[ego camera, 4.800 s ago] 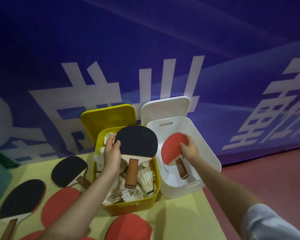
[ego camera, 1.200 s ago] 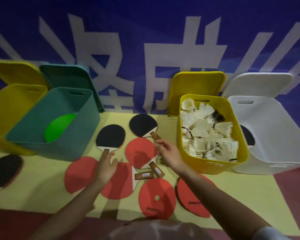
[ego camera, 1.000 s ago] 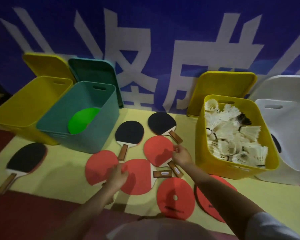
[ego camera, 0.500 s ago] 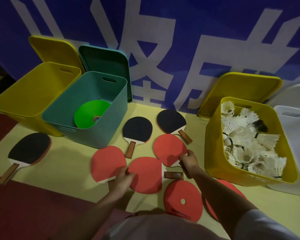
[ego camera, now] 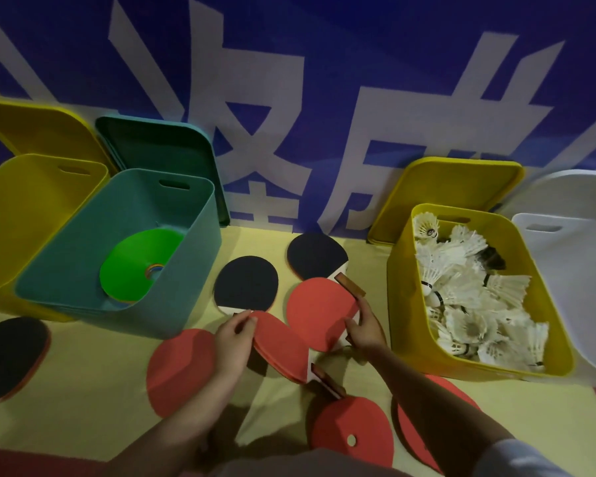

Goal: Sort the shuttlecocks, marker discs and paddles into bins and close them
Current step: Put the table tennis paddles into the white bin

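far left: open yellow plastic bin, then open teal plastic bin with green marker discs inside. yellow counter carries scattered black and red paddles. left hand grips the rim of a red-faced paddle, tilted up off the counter. right hand pinches the edge of another red-faced paddle near its handle. right of that: yellow plastic bin full of white feather shuttlecocks, white plastic bin at far right, all lids open.
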Motion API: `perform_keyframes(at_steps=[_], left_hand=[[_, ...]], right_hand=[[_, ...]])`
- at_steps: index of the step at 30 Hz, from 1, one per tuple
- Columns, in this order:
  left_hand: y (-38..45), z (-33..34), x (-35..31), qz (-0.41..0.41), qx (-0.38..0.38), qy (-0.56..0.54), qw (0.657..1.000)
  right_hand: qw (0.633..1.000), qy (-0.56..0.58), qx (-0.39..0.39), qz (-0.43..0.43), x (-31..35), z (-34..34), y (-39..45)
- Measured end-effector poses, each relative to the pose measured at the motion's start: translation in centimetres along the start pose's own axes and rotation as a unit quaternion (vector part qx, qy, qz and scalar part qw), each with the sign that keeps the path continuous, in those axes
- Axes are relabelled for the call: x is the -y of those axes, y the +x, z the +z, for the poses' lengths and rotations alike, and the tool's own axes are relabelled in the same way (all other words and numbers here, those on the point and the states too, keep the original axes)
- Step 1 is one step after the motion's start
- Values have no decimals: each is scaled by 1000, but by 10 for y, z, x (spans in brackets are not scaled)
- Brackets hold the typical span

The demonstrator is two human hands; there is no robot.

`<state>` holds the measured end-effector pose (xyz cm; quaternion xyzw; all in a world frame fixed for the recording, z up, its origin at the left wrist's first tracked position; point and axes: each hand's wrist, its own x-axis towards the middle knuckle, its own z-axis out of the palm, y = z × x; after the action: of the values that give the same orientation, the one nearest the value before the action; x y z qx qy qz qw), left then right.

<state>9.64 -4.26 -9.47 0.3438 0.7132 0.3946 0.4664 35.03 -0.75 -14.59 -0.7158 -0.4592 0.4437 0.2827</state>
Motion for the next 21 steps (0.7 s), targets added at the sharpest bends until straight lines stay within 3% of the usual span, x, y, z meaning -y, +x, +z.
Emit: perform_keyframes(at_steps=[3, 11, 15, 21], left_hand=[[6, 5, 2, -11, 0, 15, 1000], [6, -8, 16, -66, 101, 44, 992], [2, -3, 11, -46, 65, 37, 996], [-11, -1, 0, 14, -13, -24, 1000]], right_hand=[[1000, -15, 4, -24, 2, 2, -6], [991, -87, 15, -103, 15, -3, -9], [980, -147, 35, -131, 18, -6, -11], [995, -71, 11, -63, 32, -2, -9]])
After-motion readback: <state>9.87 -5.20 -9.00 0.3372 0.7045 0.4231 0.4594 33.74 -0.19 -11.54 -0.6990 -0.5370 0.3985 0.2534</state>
